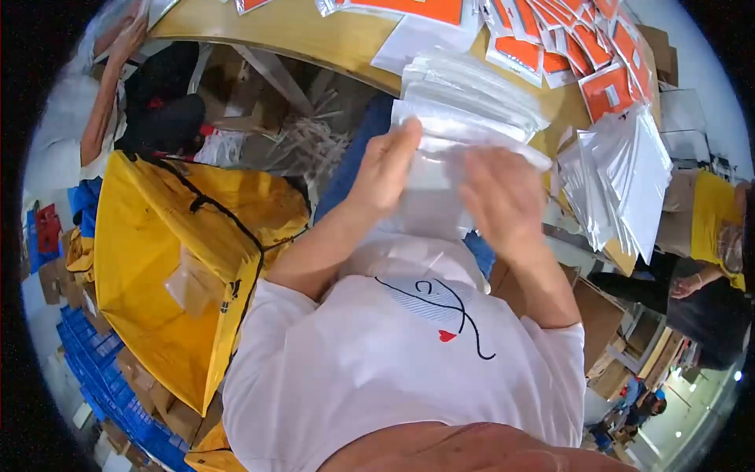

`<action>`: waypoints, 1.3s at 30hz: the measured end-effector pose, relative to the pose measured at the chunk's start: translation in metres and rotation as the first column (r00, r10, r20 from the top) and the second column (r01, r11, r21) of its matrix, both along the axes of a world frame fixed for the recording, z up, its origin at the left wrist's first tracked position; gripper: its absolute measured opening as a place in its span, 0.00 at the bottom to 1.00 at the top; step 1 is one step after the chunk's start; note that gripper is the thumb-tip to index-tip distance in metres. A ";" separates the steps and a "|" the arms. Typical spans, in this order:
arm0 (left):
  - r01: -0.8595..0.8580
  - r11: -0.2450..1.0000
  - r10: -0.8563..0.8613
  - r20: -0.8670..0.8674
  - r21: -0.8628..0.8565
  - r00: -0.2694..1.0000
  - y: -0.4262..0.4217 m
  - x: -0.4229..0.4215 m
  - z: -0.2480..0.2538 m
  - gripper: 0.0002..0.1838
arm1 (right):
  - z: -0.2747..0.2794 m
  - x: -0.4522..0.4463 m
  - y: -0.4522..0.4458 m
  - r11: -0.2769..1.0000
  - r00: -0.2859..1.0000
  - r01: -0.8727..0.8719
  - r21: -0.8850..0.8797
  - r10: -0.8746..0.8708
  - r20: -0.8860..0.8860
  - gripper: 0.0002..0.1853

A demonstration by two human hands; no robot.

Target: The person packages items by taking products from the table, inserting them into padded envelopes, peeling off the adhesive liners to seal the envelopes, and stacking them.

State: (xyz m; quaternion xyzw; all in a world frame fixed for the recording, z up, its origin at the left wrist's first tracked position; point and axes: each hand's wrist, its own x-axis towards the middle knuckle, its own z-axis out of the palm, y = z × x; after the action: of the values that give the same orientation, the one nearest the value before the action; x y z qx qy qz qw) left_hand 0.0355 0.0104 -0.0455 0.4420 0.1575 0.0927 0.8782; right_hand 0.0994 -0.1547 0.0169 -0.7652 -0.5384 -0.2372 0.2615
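My left hand [387,167] is closed on the left edge of a white plastic bag [437,189], with the thumb on top. My right hand [505,193] is over the bag's right side, its fingers smeared by motion, so its grip is unclear. Just beyond both hands lies a stack of clear and white plastic bags [472,90] at the table's front edge. To the right of it sits a fanned pile of white packets [621,177]. Orange cards in clear sleeves [609,90] lie in a heap at the back right.
The wooden table [314,35] curves across the top. A yellow sack [165,267] hangs open at my left. People stand or sit at the far left and right, one in a yellow top [716,224]. Cardboard boxes [594,315] are at the right.
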 end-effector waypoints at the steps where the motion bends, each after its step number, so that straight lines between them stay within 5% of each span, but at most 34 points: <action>1: 0.001 0.999 -0.002 0.014 0.052 1.000 -0.002 0.001 -0.002 0.18 | -0.006 -0.010 0.006 0.997 0.998 0.039 -0.064 -0.042 -0.046 0.19; 13: 0.029 0.940 -0.029 -0.004 0.341 1.000 -0.004 -0.004 0.003 0.21 | -0.017 -0.015 0.002 0.992 0.982 0.092 -0.084 -0.104 -0.156 0.18; 17: 0.027 0.954 -0.015 -0.043 0.299 0.999 -0.003 -0.005 -0.004 0.16 | -0.015 -0.014 -0.004 0.985 0.893 -0.041 -0.169 -0.039 -0.447 0.13; 19: 0.054 0.918 -0.050 -0.020 0.394 0.999 -0.001 -0.002 -0.004 0.14 | -0.007 0.001 -0.007 0.972 0.621 -0.151 -0.182 -0.050 -0.782 0.10; 20: 0.075 0.872 -0.085 -0.002 0.484 0.996 0.001 -0.001 -0.004 0.12 | -0.007 0.007 -0.008 0.973 0.619 -0.147 -0.178 -0.050 -0.784 0.10; 23: 0.093 0.750 -0.152 0.034 0.654 0.988 0.006 0.002 0.004 0.09 | -0.006 0.016 -0.004 0.977 0.559 -0.069 -0.200 -0.128 -0.819 0.10; 27: 0.090 0.764 -0.108 -0.012 0.639 0.994 0.004 0.002 0.021 0.06 | -0.010 0.005 0.015 0.982 0.852 0.095 0.165 0.005 -0.524 0.10; 33: 0.063 0.582 -0.201 0.068 0.811 0.977 0.004 0.003 0.015 0.09 | -0.008 0.017 0.018 0.979 0.829 0.029 0.204 0.090 -0.552 0.09; 35: 0.056 0.660 -0.169 0.076 0.749 0.983 0.008 0.003 0.010 0.10 | -0.006 0.023 -0.013 0.875 0.746 0.352 0.333 -0.047 -0.664 0.04; 37: 0.033 0.740 -0.117 0.081 0.671 0.990 0.011 0.004 0.005 0.12 | 0.004 0.015 -0.046 0.756 0.568 0.615 0.223 -0.229 -0.791 0.04; 39: 0.035 0.720 -0.124 0.079 0.693 0.989 0.007 0.005 0.012 0.12 | -0.002 0.008 -0.059 0.808 0.641 0.532 0.253 -0.189 -0.744 0.07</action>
State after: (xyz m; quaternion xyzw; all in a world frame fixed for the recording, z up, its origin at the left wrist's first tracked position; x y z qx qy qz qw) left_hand 0.0402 0.0171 -0.0337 0.7365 0.0398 0.1333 0.6619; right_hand 0.1074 -0.2135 0.0146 -0.8081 -0.1625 -0.1030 0.5567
